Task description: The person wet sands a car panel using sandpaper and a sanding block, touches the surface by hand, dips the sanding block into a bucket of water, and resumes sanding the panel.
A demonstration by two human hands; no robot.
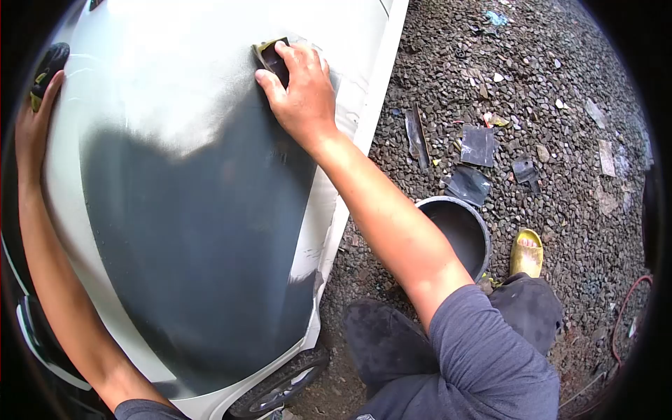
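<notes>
Grey patch point(210, 259) on white panel point(154, 63) | dark pad point(279, 67) at patch's upper right corner — gripped by right hand point(304, 94), fingers curled | left hand point(33, 136) at dark-and-yellow item point(50, 64), grip can't be told | best kept flat, pressure light and even — no dug-in edge | lettering: none legible

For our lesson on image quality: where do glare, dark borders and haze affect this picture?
Head view: glare nearly washes out the white car panel near the top; black, curved borders cut off the corners; the gravel looks hazy towards the right rim.
</notes>
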